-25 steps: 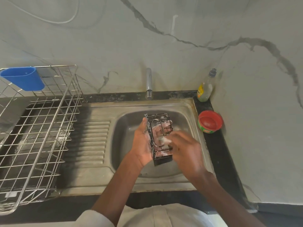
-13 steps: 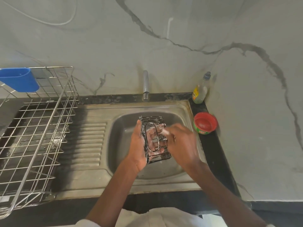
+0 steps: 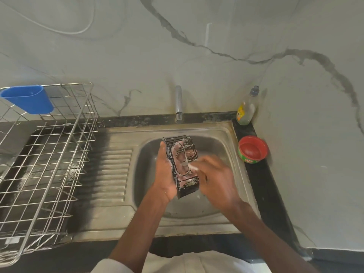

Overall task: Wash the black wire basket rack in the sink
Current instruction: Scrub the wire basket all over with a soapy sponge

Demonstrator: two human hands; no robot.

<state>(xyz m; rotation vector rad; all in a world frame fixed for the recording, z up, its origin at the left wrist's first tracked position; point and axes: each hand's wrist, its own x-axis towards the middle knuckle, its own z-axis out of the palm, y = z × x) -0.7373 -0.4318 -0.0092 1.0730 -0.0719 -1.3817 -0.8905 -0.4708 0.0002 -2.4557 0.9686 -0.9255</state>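
The black wire basket rack point(image 3: 187, 152) is held upright and slightly tilted over the steel sink point(image 3: 220, 205), with soap suds on its wires. My left hand point(image 3: 164, 174) grips its left side, fingers showing through the wires. My right hand point(image 3: 216, 178) is blurred with motion against the rack's right side, with something pale, perhaps a sponge or foam, at its fingertips. I cannot tell exactly what that hand holds.
The tap point(image 3: 178, 104) stands behind the sink; no water is visibly running. A dish-soap bottle point(image 3: 246, 109) and a red paste tub point(image 3: 253, 149) sit right of the sink. A steel wire dish rack point(image 3: 49, 164) with a blue cup point(image 3: 28, 98) covers the drainboard at left.
My right hand has kept scrubbing along the rack's right side, shifting up then back down. My left hand keeps its grip, and the rack has tilted slightly.
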